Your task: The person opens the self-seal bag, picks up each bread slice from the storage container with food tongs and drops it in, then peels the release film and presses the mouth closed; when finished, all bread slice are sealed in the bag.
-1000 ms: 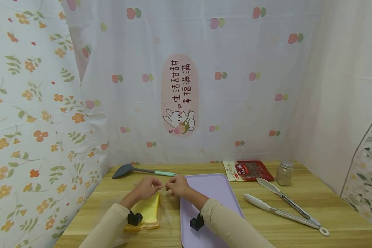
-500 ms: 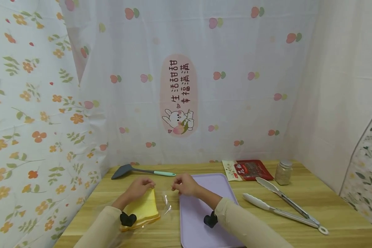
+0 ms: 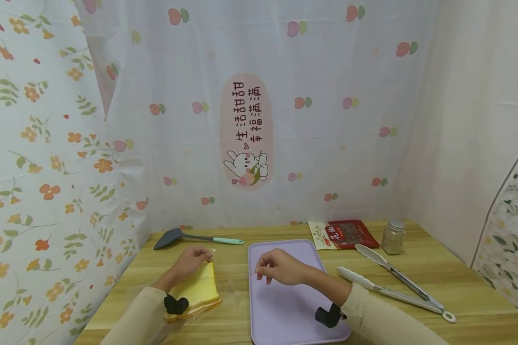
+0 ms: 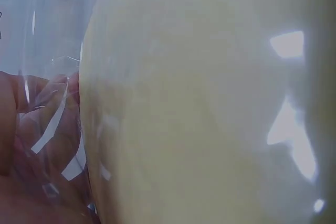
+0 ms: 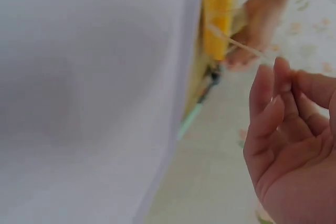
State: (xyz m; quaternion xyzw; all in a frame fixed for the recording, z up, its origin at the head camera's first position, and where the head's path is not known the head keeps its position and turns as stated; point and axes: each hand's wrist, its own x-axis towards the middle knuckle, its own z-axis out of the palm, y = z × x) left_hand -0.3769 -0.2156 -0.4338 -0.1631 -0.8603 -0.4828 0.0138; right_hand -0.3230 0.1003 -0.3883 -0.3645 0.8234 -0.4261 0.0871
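Observation:
Sliced bread point(image 3: 198, 287), yellow with an orange-brown crust, sits in a clear plastic bag point(image 3: 235, 282) left of the lilac tray point(image 3: 293, 306). My left hand point(image 3: 191, 261) grips the bag at the bread's far edge. In the left wrist view its fingers point(image 4: 52, 124) show behind shiny film, and the pale bread point(image 4: 173, 108) fills much of the picture. Above the tray my right hand point(image 3: 280, 267) pinches a thin edge of the bag between thumb and fingertips. The right wrist view shows that stretched strip of plastic point(image 5: 244, 46) running from the bread toward my right hand point(image 5: 291, 129).
A spatula point(image 3: 198, 238) with a mint handle lies behind the bread. To the right are a red-and-white seasoning packet point(image 3: 345, 234), a glass jar point(image 3: 394, 237) and open tongs point(image 3: 403, 282). Patterned curtains point(image 3: 328, 120) enclose the wooden table point(image 3: 224, 326).
My right hand has moved right, away from my left hand and over the tray, drawing the bag's edge out. My left hand has shifted slightly left, with the bread tilted a little.

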